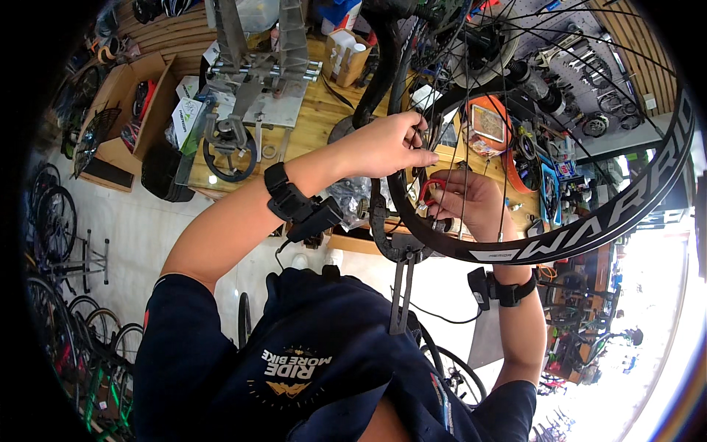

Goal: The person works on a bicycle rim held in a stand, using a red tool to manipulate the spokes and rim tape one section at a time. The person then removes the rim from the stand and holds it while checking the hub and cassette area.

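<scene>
A black bicycle wheel (589, 243) with thin black spokes and a deep rim stands upright in front of me, in a stand with a dark metal arm (379, 221). My left hand (390, 144) reaches across to the near part of the rim. Its fingers are curled at the spokes with the thumb stretched out, and it looks closed on a spoke. My right hand (471, 197) is just right of it, between the spokes, pinching a small red-handled spoke wrench (429, 190) near the rim's inner edge. The wrench's jaw is too small to make out.
A wooden workbench (317, 110) lies behind the wheel, with a grey metal stand (254, 81), a black handwheel (230, 151) and an orange container (487, 121) on it. An open cardboard box (121, 118) is at left. Bicycles (55, 214) line the left floor.
</scene>
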{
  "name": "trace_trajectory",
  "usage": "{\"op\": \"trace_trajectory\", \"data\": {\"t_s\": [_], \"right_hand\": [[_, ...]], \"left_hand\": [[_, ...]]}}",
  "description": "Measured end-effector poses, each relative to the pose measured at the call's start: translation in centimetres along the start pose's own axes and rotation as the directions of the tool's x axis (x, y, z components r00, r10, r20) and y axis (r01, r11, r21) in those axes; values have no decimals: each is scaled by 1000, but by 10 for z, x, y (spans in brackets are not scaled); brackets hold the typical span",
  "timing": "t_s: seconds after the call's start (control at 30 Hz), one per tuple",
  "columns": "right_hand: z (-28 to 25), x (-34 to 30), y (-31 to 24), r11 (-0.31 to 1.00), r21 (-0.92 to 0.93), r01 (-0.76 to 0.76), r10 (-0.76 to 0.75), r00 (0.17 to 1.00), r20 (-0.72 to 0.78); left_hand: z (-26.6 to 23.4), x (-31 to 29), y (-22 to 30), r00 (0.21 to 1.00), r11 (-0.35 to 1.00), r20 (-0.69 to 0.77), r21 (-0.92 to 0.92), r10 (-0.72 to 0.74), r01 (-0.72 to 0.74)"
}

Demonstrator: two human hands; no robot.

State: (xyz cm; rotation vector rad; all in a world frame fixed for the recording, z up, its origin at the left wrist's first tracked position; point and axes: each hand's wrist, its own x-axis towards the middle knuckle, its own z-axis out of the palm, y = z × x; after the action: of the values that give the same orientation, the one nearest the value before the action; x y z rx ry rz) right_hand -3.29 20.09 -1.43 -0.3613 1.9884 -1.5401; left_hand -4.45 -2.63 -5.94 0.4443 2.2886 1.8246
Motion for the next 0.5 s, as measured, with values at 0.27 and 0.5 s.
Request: {"op": "trace_trajectory", "data": {"t_s": [0.27,0.5], "right_hand": [[4,7,-12,999,-39,15,-12,998,61],[14,7,-11,995,-94,17,-9,997,79]], "left_hand": [[5,4,-13,989,994,-105,13,106,-105],[4,4,-14,989,994,-95,9,113,-112]]}}
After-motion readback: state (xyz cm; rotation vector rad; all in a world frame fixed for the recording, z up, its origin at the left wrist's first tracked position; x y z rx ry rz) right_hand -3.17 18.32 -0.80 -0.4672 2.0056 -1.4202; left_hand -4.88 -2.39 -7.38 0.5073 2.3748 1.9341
